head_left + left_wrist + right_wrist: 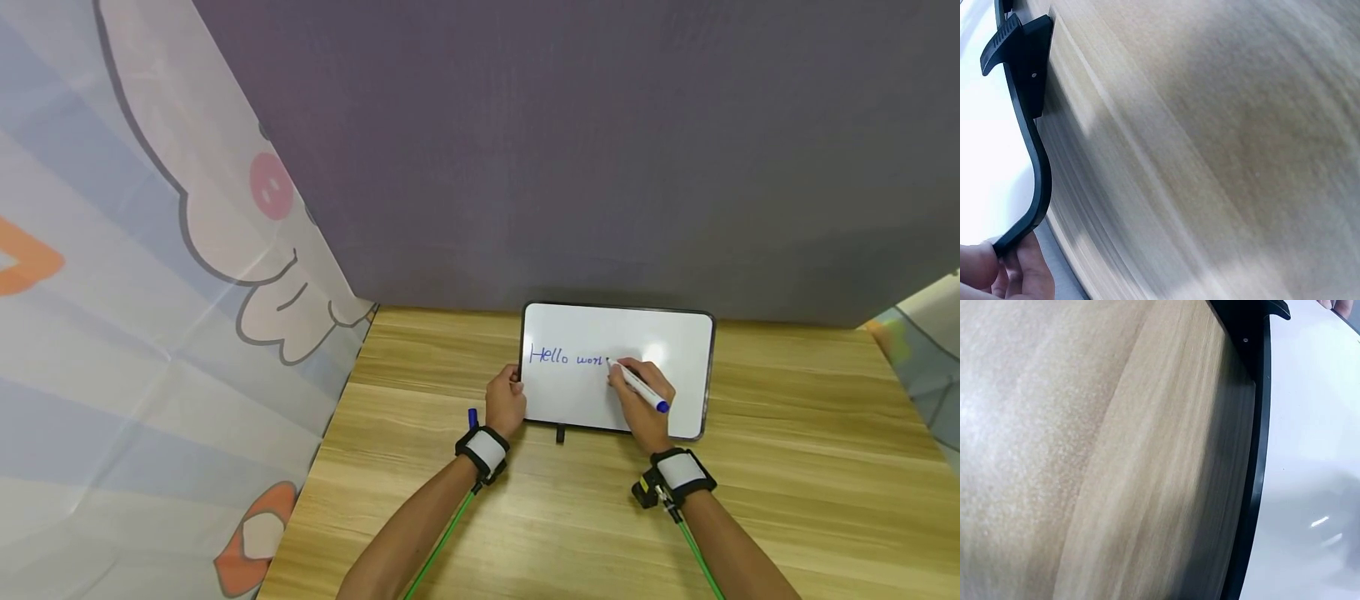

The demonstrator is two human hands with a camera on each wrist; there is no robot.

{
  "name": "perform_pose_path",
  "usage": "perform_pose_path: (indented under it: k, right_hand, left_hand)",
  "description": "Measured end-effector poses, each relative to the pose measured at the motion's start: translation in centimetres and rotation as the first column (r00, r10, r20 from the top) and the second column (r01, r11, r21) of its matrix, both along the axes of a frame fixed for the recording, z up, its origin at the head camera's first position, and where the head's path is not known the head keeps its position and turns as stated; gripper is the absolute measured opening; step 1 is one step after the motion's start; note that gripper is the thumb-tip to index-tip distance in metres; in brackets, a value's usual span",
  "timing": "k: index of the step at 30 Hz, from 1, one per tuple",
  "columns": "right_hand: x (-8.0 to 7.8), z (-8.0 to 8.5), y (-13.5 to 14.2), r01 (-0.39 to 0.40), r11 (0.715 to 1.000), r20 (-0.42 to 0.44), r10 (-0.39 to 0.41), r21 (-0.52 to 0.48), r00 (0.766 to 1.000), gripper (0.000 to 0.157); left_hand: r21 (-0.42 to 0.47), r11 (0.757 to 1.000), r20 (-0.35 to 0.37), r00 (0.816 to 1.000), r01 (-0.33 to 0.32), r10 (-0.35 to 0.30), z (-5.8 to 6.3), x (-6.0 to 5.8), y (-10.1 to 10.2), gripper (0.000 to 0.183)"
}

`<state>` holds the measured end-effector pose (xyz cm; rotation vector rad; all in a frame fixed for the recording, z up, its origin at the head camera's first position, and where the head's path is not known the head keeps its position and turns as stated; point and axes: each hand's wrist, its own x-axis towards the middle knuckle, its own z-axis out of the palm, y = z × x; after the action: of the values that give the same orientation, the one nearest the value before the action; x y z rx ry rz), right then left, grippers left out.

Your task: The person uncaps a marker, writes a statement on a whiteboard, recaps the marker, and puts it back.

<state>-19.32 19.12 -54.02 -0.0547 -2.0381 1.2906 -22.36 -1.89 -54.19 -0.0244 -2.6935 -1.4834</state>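
Observation:
A whiteboard (570, 400) with a black frame stands on the wooden table, with blue handwriting (566, 357) across it that begins "Hello wor"; its last stroke is hard to read. My left hand (506, 402) grips the board's left edge. In the left wrist view, the thumb (977, 265) lies on the white face and the fingers go behind the frame. My right hand (647, 400) holds a white marker (637, 385) with a blue end, its tip at the end of the writing. The right wrist view does not show the marker.
A blue marker cap (472, 418) is beside my left wrist. A black foot (560, 434) sticks out from the board's lower frame onto the wooden table (420, 358). Behind stands a dark grey panel (525, 167), and a cartoon-printed sheet (150, 375) hangs at the left.

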Motion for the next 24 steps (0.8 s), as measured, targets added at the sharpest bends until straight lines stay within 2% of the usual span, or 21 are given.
perform_pose_path:
  k: [3, 11, 16, 24]
  right_hand:
    - [-0.1, -0.3, 0.1, -0.003, 1.000, -0.003, 0.003, 0.005, 1.000, 0.011]
    - [1.3, 2.7, -1.3, -0.002, 1.000, 0.032, 0.001, 0.017, 0.999, 0.012]
    - [1.3, 2.5, -1.2, -0.004, 1.000, 0.035, 0.004, 0.010, 0.999, 0.012]
    - [0.3, 0.0, -0.2, 0.007, 1.000, 0.016, -0.007, 0.010, 1.000, 0.010]
  left_hand:
    - [-0.003, 1.000, 0.004, 1.000, -0.002, 0.002, 0.1, 0.0, 0.0, 0.025]
    - [0.001, 1.000, 0.010, 1.000, -0.005, 0.005, 0.2, 0.0, 0.0, 0.025]
    - [0.005, 1.000, 0.011, 1.000, -0.006, 0.006, 0.1, -0.1, 0.0, 0.025]
    - [-0.002, 1.000, -0.002, 1.000, -0.004, 0.004, 0.3, 0.1, 0.0, 0.024]
